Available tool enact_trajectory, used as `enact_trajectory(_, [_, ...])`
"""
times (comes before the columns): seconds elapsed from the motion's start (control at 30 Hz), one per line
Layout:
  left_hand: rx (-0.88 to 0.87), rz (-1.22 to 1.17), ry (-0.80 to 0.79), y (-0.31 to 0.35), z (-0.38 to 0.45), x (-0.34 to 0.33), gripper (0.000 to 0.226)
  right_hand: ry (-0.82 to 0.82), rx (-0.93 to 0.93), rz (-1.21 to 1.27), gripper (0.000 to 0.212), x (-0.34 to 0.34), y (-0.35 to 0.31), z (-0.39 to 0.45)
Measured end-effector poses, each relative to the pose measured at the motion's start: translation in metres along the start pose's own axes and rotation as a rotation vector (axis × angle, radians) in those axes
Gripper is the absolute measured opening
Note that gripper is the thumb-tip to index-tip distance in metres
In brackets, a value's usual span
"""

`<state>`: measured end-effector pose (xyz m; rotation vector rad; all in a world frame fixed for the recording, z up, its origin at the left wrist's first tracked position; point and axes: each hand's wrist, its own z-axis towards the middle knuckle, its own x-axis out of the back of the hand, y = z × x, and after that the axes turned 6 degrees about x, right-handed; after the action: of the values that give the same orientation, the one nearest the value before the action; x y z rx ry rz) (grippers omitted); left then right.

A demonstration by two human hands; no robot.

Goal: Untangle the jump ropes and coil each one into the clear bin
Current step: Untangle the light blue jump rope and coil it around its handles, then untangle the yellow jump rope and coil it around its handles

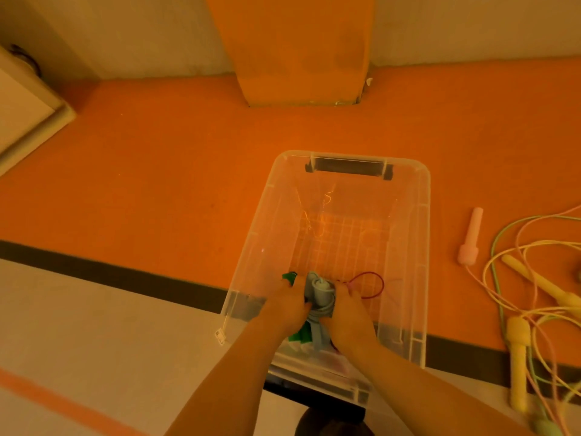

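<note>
A clear plastic bin (421, 215) stands on the orange floor in front of me. Both my hands are inside its near end. My left hand (290, 305) and my right hand (345, 311) grip a bundle of coiled ropes between them: grey-blue handles and cord (319, 294), with green handles (290, 276) showing at the left and below. A thin red rope loop (372, 286) lies on the bin floor beside my right hand. Right of the bin lies a tangle of pastel ropes (531, 278) with a pink handle (471, 237) and yellow handles (518, 354).
An orange pillar (298, 48) rises from the floor beyond the bin. A pale cabinet (22, 108) stands at the far left. A dark stripe (125, 275) separates the orange floor from a pale floor area at lower left. The bin has a dark handle clip (349, 168) on its far rim.
</note>
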<state>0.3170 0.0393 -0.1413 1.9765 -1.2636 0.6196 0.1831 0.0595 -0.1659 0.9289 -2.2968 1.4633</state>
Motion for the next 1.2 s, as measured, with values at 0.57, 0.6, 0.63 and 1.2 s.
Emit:
enact_trajectory(0.57, [-0.131, -0.202, 0.141, 0.035, -0.027, 0.043, 0.068, 0.095, 0.210, 0.090, 0.061, 0.046, -0.030, -0.031])
enact_trajectory(0.6, [-0.154, -0.187, 0.149, 0.042, -0.031, 0.051, 0.069, 0.097, 0.229, 0.065, 0.060, 0.054, -0.034, -0.035])
enact_trajectory(0.63, [-0.177, -0.158, 0.154, 0.050, -0.036, 0.058, 0.071, 0.105, 0.252, 0.035, 0.060, 0.063, -0.037, -0.039])
enact_trajectory(1.2, [-0.431, 0.331, 0.136, 0.259, -0.132, 0.097, 0.068, 0.397, 0.178, 0.013, 0.071, 0.285, 0.024, -0.165])
